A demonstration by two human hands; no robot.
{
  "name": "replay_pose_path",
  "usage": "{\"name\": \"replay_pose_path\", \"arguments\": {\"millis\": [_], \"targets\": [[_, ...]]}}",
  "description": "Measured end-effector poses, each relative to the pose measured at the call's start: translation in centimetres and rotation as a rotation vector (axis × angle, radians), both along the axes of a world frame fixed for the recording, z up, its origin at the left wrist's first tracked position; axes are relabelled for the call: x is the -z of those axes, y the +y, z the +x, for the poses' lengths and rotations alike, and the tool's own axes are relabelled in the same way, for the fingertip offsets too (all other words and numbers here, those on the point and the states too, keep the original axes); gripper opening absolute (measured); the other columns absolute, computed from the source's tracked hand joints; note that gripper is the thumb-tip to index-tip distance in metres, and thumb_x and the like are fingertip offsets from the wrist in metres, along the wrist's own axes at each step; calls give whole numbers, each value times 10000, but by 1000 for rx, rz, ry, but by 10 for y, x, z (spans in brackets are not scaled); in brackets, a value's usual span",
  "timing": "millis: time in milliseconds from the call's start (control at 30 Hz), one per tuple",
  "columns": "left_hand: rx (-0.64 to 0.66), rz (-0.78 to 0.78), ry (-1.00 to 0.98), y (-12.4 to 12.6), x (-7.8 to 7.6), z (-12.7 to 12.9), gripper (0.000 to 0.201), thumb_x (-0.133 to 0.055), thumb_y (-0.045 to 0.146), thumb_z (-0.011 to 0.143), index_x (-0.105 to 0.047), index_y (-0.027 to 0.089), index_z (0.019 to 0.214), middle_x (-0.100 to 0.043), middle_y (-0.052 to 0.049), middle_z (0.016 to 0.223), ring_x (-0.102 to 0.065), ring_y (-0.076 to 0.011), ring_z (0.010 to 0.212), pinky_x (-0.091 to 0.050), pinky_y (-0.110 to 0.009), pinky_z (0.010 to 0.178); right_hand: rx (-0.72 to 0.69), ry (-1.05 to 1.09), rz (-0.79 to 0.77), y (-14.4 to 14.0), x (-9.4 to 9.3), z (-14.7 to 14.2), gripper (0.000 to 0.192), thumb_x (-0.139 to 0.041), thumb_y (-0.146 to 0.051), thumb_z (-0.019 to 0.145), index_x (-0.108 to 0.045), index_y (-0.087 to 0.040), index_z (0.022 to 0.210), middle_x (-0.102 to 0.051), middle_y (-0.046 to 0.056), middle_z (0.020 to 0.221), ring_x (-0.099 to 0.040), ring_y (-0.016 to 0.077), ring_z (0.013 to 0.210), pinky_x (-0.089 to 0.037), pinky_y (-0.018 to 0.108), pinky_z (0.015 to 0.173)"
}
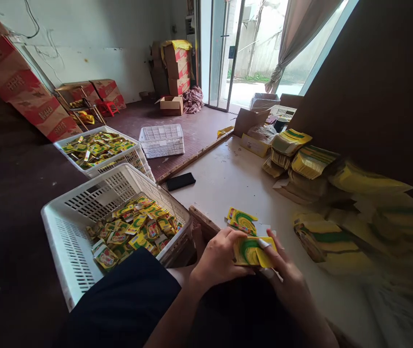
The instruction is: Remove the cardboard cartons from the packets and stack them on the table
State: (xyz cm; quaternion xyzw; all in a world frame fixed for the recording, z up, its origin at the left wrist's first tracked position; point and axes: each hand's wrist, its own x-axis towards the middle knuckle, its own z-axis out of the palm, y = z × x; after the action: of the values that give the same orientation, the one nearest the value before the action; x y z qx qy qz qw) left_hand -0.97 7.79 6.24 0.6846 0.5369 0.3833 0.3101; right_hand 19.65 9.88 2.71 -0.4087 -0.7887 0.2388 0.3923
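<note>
Both my hands hold one yellow-and-green packet (253, 251) just above the near edge of the white table (228, 186). My left hand (216, 258) grips its left side; my right hand (286, 273) pinches its right end, with white tape on the fingers. Another yellow-and-green packet (243, 221) lies flat on the table just beyond them. A white plastic crate (79, 212) at my left holds several small filled packets.
Stacks of flat yellow-green packets (313, 162) crowd the table's right side, blurred nearer me. A black phone (180, 181) lies at the table's left edge. A second filled crate (99, 147), an empty crate (163, 140) and cardboard boxes (175, 67) stand on the floor.
</note>
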Motion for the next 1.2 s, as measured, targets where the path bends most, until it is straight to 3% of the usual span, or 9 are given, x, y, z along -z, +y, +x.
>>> {"name": "replay_pose_path", "arguments": {"millis": [267, 433, 600, 667, 767, 833, 933, 1033, 1200], "targets": [[50, -20, -73, -5, -7, -13, 601, -878, 331, 525, -637, 213, 1063, -682, -45, 1012, -641, -218, 914, -509, -333, 858, -207, -40, -122, 3, -24, 12, 245, -596, -378, 848, -749, -307, 1026, -622, 88, 1308, -658, 254, 1104, -578, 318, 839], [25, -26, -71, -4, -7, -4, 619, -866, 263, 531, -613, 206, 1093, -677, -62, 1054, -637, -241, 962, -506, -363, 887, -142, 107, -209, 0, -25, -1, 165, -646, -365, 815, -750, -276, 906, -634, 101, 1244, -660, 253, 1074, -576, 319, 840], [-69, -73, -150, -3, -5, -18, 547, -828, 232, 599, -604, 223, 1098, -672, -53, 1061, -642, -227, 967, -512, -340, 877, -20, 332, -285, 0, -1, -32, 569, -605, -378, 845, -424, -309, 1381, -525, 120, 1386, -619, 246, 1139, -565, 369, 876], [-215, -46, -123, -6, -2, -41, 506, -785, 245, 653, -586, 216, 1117, -663, -64, 1060, -644, -241, 971, -521, -368, 873, 15, 283, -275, 10, 9, -38, 668, -597, -389, 842, -313, -303, 1441, -500, 130, 1407, -634, 247, 1093, -571, 395, 852], [-832, 210, 190, -14, 3, -87, 497, -704, 255, 714, -547, 168, 1178, -553, -166, 1238, -488, -365, 1229, -382, -556, 1037, 187, 16, -145, 33, 26, -37, 495, -593, -370, 819, -511, -222, 1284, -619, 141, 1225, -617, 299, 1071, -527, 490, 893], [-1042, 315, 317, -20, 5, -110, 639, -693, 299, 732, -454, 141, 1303, -415, -220, 1390, -311, -410, 1366, -258, -617, 1103, 276, -147, -65, 47, 38, -35, 393, -562, -282, 807, -574, -197, 1190, -666, 136, 1101, -619, 308, 1021, -505, 510, 898], [-1008, 377, 304, -24, 7, -114, 573, -638, 366, 793, -465, 168, 1302, -450, -191, 1369, -378, -363, 1338, -306, -563, 1104, 327, -288, -56, 57, 54, -34, 424, -495, -128, 754, -582, -164, 1166, -689, 121, 967, -636, 275, 891, -522, 449, 829], [-806, 317, 172, -18, 11, -90, 427, -616, 364, 815, -551, 207, 1206, -543, -139, 1290, -500, -303, 1247, -397, -492, 1060, 368, -362, -88, 58, 62, -35, 455, -445, -63, 729, -583, -146, 1154, -676, 99, 851, -621, 251, 801, -518, 401, 773], [-502, 159, -46, -9, 12, -51, 300, -623, 277, 808, -621, 232, 1105, -641, -84, 1194, -599, -240, 1131, -475, -422, 986, 354, -395, 5, 58, 62, -35, 414, -475, -104, 753, -575, -187, 1147, -663, 108, 969, -598, 273, 890, -490, 415, 817]]}}
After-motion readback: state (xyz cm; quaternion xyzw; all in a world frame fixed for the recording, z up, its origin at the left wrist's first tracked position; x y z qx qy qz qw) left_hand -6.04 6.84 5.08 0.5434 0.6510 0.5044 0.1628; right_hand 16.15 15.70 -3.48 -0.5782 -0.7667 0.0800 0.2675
